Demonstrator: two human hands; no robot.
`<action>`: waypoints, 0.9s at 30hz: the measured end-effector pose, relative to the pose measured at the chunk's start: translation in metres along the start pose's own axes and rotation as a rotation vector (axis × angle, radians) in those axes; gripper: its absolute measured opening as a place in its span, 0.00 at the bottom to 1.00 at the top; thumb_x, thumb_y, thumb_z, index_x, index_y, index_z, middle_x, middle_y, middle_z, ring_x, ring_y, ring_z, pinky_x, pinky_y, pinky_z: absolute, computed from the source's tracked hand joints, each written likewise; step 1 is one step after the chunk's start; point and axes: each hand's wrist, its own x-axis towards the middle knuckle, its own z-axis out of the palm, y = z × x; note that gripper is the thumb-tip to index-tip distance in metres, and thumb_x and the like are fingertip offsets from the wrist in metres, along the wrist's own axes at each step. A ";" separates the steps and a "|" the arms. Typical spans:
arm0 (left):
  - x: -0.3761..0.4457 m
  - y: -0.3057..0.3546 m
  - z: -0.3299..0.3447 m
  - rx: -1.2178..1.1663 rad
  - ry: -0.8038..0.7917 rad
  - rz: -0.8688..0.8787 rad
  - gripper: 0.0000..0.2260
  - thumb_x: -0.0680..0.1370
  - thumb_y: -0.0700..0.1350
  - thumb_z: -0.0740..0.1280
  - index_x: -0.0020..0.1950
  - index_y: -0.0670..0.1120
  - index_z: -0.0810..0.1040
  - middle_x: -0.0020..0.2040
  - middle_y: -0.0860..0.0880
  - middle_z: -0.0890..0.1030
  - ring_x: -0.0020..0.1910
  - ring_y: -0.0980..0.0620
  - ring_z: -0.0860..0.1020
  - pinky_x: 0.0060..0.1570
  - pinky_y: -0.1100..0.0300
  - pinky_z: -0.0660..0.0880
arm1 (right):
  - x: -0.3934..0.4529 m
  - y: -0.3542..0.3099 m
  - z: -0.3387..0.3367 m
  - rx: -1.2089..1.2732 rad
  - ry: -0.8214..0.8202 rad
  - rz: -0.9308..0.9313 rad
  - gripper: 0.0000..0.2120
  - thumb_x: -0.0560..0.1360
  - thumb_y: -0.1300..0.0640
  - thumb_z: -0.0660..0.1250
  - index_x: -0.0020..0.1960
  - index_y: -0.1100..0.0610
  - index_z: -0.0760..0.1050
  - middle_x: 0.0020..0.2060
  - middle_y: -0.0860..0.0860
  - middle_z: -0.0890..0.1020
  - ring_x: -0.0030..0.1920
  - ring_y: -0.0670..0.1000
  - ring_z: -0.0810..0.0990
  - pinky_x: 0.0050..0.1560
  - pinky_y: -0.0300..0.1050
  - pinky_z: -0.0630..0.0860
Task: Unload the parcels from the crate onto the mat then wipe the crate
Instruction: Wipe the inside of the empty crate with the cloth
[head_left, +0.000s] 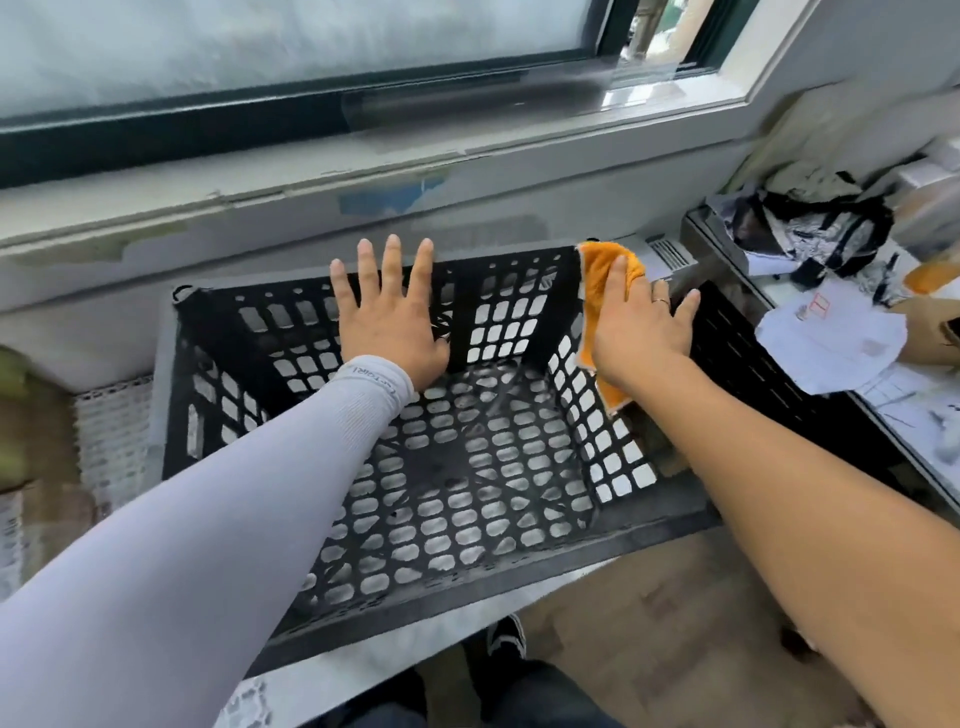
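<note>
Right hand (636, 332) flat, pressing orange cloth (597, 291) on crate (467, 582) corner | left hand (387, 317) spread, steadying far wall | risk: unpinched cloth slips from under palm.

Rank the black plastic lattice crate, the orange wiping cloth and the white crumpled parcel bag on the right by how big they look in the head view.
1. Black plastic lattice crate, by far the largest.
2. White crumpled parcel bag.
3. Orange wiping cloth, though the right hand pressing it to the crate covers part, so its place below the bag is unsure.
</note>
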 end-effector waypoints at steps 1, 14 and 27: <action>0.001 0.000 -0.001 0.005 -0.009 -0.006 0.50 0.76 0.63 0.67 0.83 0.55 0.33 0.85 0.45 0.39 0.82 0.38 0.36 0.77 0.35 0.34 | 0.002 0.000 -0.002 0.004 -0.004 -0.018 0.47 0.81 0.49 0.64 0.83 0.58 0.32 0.82 0.60 0.53 0.82 0.63 0.51 0.79 0.71 0.43; -0.019 0.035 -0.016 -0.026 -0.125 -0.136 0.48 0.78 0.64 0.65 0.84 0.53 0.34 0.84 0.47 0.36 0.83 0.42 0.37 0.79 0.37 0.38 | -0.036 0.058 0.003 0.044 -0.107 -0.267 0.41 0.82 0.60 0.55 0.82 0.53 0.29 0.83 0.59 0.48 0.83 0.59 0.47 0.81 0.64 0.45; -0.132 0.094 -0.047 -0.311 -0.353 -0.042 0.43 0.77 0.77 0.49 0.85 0.54 0.46 0.85 0.52 0.51 0.84 0.50 0.48 0.80 0.38 0.44 | -0.101 0.130 0.013 0.240 -0.191 -0.450 0.33 0.86 0.45 0.50 0.85 0.52 0.40 0.75 0.58 0.69 0.70 0.63 0.72 0.69 0.59 0.70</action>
